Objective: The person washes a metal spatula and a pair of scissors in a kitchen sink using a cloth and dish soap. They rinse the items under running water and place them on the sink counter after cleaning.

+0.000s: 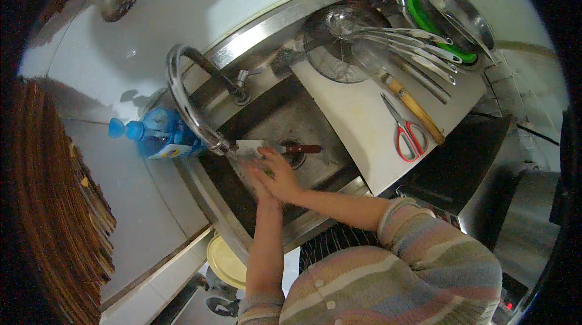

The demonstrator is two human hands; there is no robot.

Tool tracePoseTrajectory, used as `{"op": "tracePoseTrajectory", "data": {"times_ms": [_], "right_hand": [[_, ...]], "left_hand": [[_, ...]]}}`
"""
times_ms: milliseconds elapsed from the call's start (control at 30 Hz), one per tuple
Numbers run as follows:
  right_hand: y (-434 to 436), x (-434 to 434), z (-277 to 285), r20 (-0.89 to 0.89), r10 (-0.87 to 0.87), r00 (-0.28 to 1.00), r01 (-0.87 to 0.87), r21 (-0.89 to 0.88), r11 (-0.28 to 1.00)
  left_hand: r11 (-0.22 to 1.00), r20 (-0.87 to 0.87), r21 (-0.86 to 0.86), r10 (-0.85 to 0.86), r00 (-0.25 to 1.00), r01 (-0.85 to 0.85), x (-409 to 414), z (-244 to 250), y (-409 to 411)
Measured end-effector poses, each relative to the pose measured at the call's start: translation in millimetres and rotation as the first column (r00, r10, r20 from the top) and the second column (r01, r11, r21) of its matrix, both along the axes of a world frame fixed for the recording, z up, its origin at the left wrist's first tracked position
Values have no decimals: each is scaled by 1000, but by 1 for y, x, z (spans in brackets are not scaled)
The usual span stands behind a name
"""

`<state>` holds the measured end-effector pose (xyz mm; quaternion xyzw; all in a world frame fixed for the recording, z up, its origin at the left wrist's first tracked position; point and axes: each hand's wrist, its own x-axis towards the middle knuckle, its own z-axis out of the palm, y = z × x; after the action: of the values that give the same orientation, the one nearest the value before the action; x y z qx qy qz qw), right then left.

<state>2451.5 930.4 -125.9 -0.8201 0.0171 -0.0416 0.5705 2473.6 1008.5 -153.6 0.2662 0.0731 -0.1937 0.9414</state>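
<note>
My left hand (pixel 259 182) and my right hand (pixel 281 178) are pressed palm to palm over the sink basin (pixel 313 120), just below the spout of the chrome gooseneck faucet (pixel 193 116). A speck of green shows between them; whether they hold something is hidden. The left fingers look blurred, perhaps by water. Beneath and beyond my fingertips lies a cleaver or broad-bladed knife, its pale blade (pixel 248 147) partly covered by the hands. Its reddish-brown handle (pixel 303 148) crosses the round drain (pixel 295 160).
Right of the basin lies a white cutting board (pixel 338 118) with red-handled scissors (pixel 407 138), a wooden-handled tool (pixel 411 104), a wire strainer (pixel 338 63) and several metal-handled utensils (pixel 420 48). Metal pans (pixel 464 14) stand behind. A blue plastic bottle (pixel 166 136) stands left of the faucet.
</note>
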Motion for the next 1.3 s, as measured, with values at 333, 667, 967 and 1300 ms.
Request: {"op": "tracePoseTrajectory", "data": {"times_ms": [333, 667, 967, 1300], "right_hand": [[3, -1, -23, -85, 74, 994, -62, 131, 989], [-64, -21, 13, 56, 71, 996, -76, 106, 991], [-220, -71, 71, 95, -12, 995, 42, -317, 947], [-165, -29, -3, 179, 29, 983, -7, -124, 992]], "left_hand": [[913, -292, 363, 301, 908, -186, -10, 37, -27], [928, -518, 373, 213, 829, -5, -19, -9, -9], [997, -722, 71, 80, 687, -42, -30, -49, 14], [989, -793, -111, -30, 608, -96, -39, -66, -20]]}}
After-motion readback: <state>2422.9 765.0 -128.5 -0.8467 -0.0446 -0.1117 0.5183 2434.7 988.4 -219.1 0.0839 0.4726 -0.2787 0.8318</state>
